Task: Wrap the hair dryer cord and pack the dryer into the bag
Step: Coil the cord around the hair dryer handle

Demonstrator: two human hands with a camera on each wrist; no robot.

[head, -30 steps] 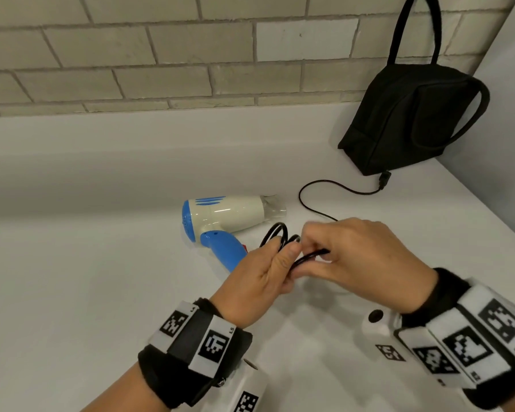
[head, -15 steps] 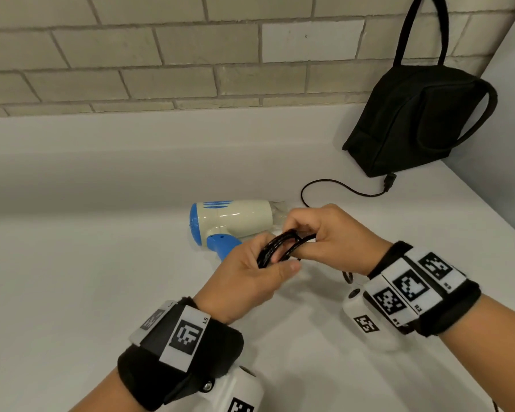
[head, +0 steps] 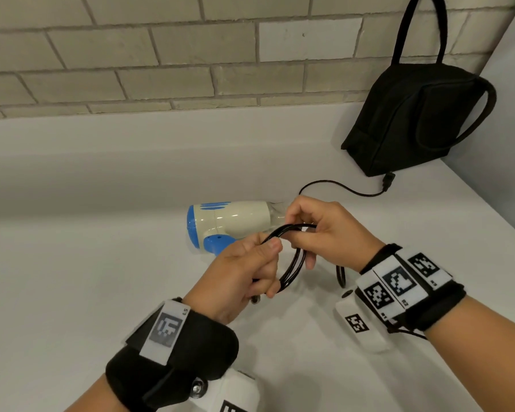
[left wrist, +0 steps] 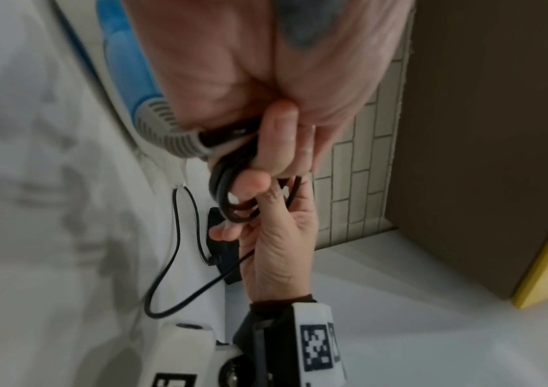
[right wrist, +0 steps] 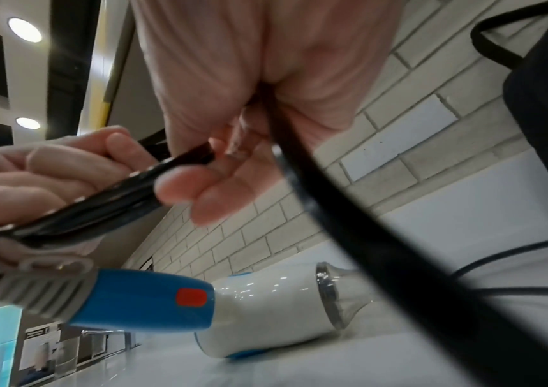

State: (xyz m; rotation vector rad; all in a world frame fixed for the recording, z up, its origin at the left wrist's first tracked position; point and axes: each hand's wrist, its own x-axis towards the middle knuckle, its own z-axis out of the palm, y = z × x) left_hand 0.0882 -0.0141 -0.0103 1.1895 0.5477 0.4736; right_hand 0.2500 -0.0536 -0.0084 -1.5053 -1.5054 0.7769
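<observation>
While a pale brick wall [head: 167,55] closes off the back of the white desk [head: 72,278], a black bag [head: 411,120] stands upright in the far right corner with one long strap rising against the bricks and another looping down its side. From the head view, both hands sit in front of the hair dryer [head: 226,224] and cover its handle end and part of its clear nozzle. The dryer lies on its side on the desk, cream-bodied with a blue rear cap, blue stripes and a blue handle carrying a red switch, its nozzle pointing right toward the bag. A thin black cord [head: 292,263] is gathered into several loops between the hands. The left hand [head: 241,278] is curled round the loops, thumb pressed on top. The right hand [head: 324,230] pinches the upper arc of the coil between thumb and curled fingers. The loose remainder of the cord trails across the desk, and its plug [head: 388,181] lies just beside the foot of the bag.
</observation>
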